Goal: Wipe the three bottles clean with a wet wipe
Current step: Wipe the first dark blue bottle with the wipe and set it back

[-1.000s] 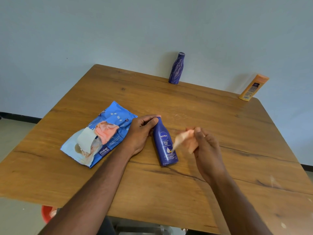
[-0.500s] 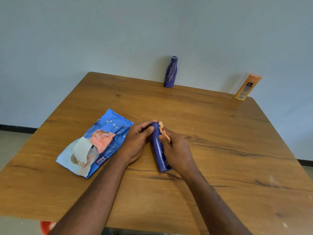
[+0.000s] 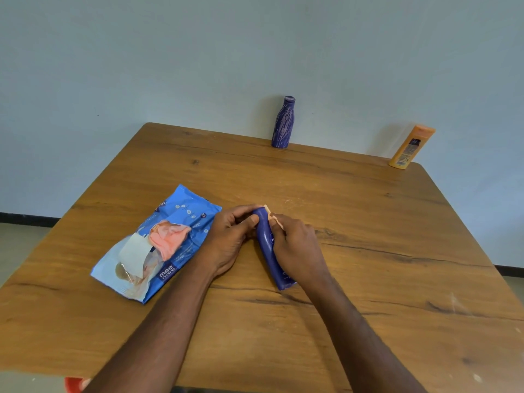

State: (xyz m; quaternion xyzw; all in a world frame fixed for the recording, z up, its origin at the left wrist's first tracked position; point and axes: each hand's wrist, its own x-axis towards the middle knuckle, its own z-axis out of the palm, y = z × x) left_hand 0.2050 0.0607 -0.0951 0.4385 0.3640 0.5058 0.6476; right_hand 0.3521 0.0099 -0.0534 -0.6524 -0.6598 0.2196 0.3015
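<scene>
The left hand grasped the lying Nivea bottle mid-table; the right hand pinched a wet wipe against it. The wipes pack lay just left; a purple bottle stood at the far edge, an orange bottle at the far right corner.

Dark-blue bottle lying mid-table; patterned purple bottle, orange bottle upright at far edge.

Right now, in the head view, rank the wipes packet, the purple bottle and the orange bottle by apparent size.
1. wipes packet, clearly largest, though nearest the camera.
2. purple bottle and orange bottle: they look alike, both stand at the far edge, so no ranking.
</scene>
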